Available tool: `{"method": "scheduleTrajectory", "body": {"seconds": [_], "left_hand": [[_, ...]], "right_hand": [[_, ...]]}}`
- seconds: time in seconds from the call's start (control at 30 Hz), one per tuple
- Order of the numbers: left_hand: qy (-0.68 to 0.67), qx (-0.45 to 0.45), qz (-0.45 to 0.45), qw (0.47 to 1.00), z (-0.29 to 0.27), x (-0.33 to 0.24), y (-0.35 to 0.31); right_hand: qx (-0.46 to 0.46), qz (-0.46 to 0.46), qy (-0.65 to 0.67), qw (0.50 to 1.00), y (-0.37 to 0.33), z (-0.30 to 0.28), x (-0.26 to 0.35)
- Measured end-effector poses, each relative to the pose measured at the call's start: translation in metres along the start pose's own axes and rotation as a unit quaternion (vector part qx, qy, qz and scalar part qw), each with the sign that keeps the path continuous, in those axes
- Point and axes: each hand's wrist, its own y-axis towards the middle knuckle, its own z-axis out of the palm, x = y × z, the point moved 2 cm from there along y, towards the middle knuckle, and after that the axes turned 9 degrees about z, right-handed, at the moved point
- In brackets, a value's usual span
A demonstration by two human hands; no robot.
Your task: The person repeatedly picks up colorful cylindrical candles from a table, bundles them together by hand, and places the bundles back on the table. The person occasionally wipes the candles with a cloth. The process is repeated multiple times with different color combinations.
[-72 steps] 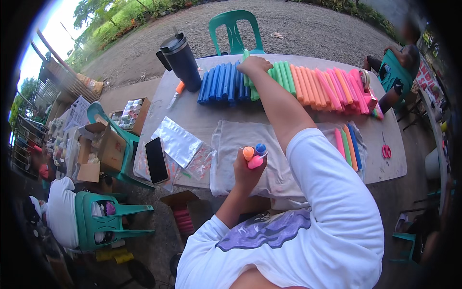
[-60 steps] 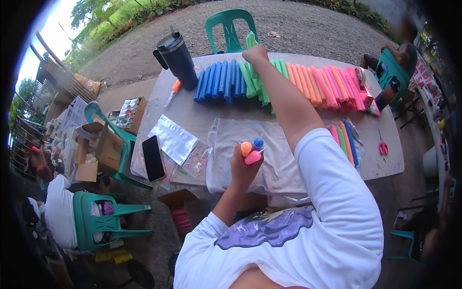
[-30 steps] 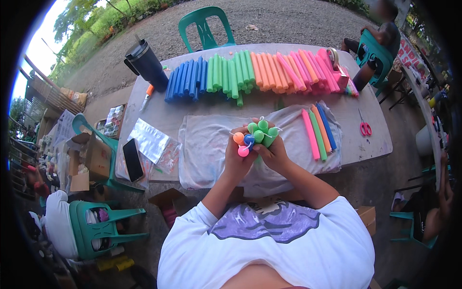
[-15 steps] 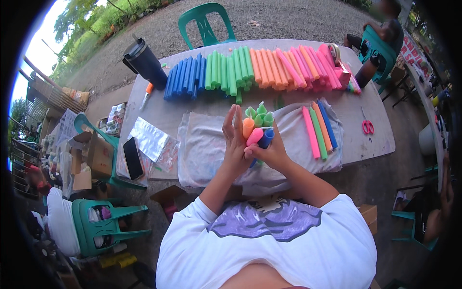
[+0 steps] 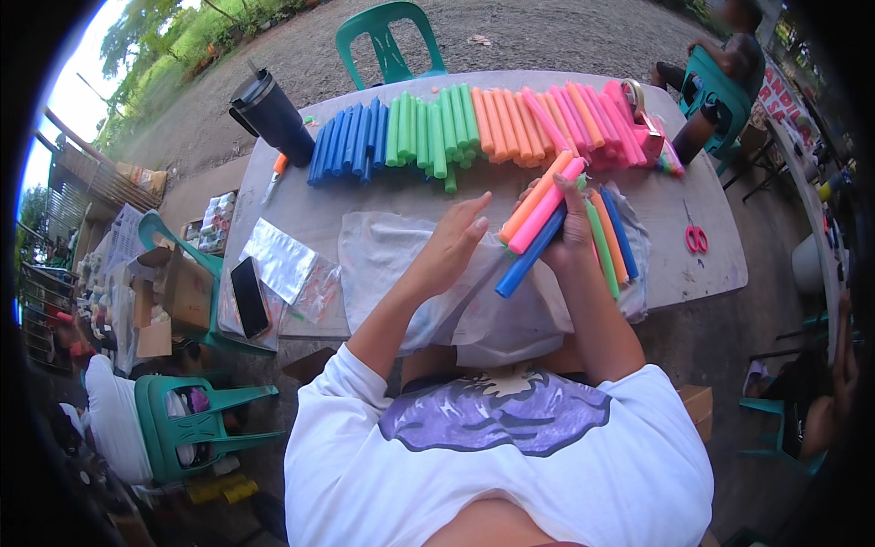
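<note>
My right hand (image 5: 574, 230) is closed round a bundle of candles, tilted so their lengths show: orange, pink (image 5: 548, 206) and blue (image 5: 529, 257), with a bit of green behind the fingers. Apart from the bundle, to its left, my left hand (image 5: 453, 244) has its fingers stretched out and holds nothing. Beneath both lies a whitish cloth (image 5: 378, 260). Green (image 5: 602, 246), orange (image 5: 613, 239) and blue (image 5: 621, 230) candles rest on its right part, partly behind my right hand. Farther back, candles are piled by colour: blue (image 5: 346, 146), green (image 5: 433, 132), orange (image 5: 510, 126), pink (image 5: 612, 128).
A dark tumbler (image 5: 273, 114) and an orange-handled knife (image 5: 274, 176) are at the table's far left. Nearer sit clear plastic bags (image 5: 281, 260) and a phone (image 5: 250, 296). Pink scissors (image 5: 696, 235) and a tape dispenser (image 5: 645, 137) lie right. Green chairs (image 5: 390, 46) surround the table.
The candle bundle has gone from upright between both hands to tilted in my right hand, farther right. My left hand has let go and opened.
</note>
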Motion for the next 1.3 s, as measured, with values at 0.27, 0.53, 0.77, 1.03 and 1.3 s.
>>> {"method": "scheduleTrajectory", "body": {"seconds": [0.27,0.53,0.77,1.03,1.3], "left_hand": [[0.401,0.003,-0.028,0.916,0.011,-0.024,-0.080],[0.347,-0.107,-0.092,0.927,0.008,0.003,-0.098],[-0.234,-0.122,-0.044,0.964,0.125,0.000,0.011],[-0.408,0.054,-0.126,0.903,0.077,-0.005,0.016],[-0.453,-0.267,-0.075,0.848,0.009,-0.018,-0.022]], "right_hand": [[0.005,-0.053,0.098,0.994,0.011,-0.030,0.037],[0.057,-0.076,0.090,0.991,-0.017,-0.045,0.068],[0.047,-0.115,0.108,0.986,-0.040,-0.030,0.075],[-0.076,-0.140,-0.019,0.987,-0.068,-0.014,0.064],[0.036,-0.120,-0.653,0.747,-0.036,0.056,-0.056]]}}
